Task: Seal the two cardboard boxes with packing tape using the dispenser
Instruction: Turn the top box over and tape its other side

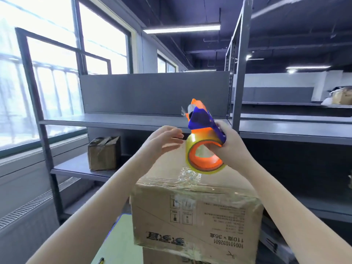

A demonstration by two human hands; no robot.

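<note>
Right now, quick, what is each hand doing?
Left hand: open, fingers relaxed, holding nothing.
Right hand: grip closed round the tape dispenser, above the cardboard box.
</note>
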